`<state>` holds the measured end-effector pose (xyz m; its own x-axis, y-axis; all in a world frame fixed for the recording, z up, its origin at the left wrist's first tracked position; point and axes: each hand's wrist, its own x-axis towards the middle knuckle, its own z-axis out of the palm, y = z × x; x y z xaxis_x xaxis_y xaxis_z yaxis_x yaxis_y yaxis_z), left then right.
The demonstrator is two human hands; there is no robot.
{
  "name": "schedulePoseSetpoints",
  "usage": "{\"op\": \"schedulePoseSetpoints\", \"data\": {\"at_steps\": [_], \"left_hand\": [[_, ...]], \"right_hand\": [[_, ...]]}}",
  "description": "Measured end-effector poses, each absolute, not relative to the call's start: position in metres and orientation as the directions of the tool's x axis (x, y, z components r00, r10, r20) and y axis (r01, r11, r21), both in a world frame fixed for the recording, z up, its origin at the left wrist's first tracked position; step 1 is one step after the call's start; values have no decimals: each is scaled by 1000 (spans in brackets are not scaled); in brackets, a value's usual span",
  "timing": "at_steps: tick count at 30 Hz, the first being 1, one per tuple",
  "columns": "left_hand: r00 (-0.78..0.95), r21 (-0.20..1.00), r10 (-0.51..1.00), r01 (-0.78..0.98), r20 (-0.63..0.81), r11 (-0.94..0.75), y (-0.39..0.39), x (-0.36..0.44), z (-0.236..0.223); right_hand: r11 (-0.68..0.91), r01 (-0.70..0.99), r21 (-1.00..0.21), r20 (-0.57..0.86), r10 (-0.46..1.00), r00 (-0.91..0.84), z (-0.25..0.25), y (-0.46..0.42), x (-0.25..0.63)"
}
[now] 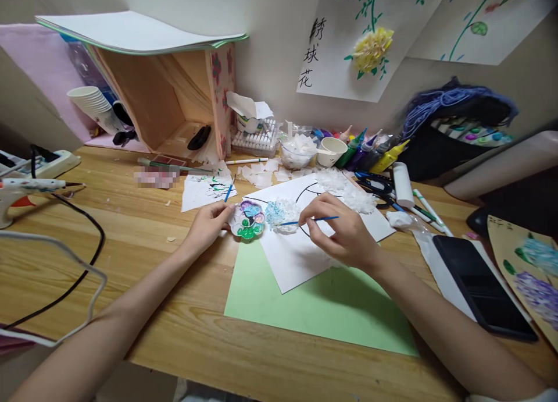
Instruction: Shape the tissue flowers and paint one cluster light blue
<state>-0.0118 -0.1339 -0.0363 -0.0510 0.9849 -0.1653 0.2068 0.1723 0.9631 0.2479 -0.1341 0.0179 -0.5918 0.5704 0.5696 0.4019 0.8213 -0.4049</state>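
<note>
My left hand [212, 223] is closed on the edge of a small flower-shaped paint palette [247, 220] smeared with green, purple and blue paint. A thin blue paintbrush [325, 219] is pinched in my right hand [342, 230]. Its tip reaches a fluffy white paper flower [285, 216], whose left part is tinted light blue. This flower sits on a white sheet [288, 268] with black drawn lines. More white paper clusters [349, 189] lie at the sheet's upper right. Beneath the sheet is a light green paper [318, 315].
A hot glue gun [26, 192] with cables lies at the left. Paint bottles [366, 149], a paper cup [331, 150] and a bowl of paper scraps [299, 150] line the back. Scissors [377, 187], a glue stick [403, 184] and a phone [483, 285] are at the right.
</note>
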Motion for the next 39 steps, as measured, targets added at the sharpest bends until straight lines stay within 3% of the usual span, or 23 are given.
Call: {"op": "schedulePoseSetpoints", "data": {"at_steps": [20,24,30,39], "left_hand": [[-50,964,987,212,-153,160,-133,-12,-38],[-47,963,986,215,-159,165,-133,-11,-37],[-29,964,988,213,-153,156,-135,-10,-35],[-38,961,985,215,-168,172,-136,-8,-33]], "right_hand": [[844,415,-339,577,535,-617,20,-136,244],[843,403,-356,566,538,-625,20,-136,245],[814,395,-425,649,579,-495,21,-139,245],[806,391,-444,547,590,-594,8,-135,241]]}}
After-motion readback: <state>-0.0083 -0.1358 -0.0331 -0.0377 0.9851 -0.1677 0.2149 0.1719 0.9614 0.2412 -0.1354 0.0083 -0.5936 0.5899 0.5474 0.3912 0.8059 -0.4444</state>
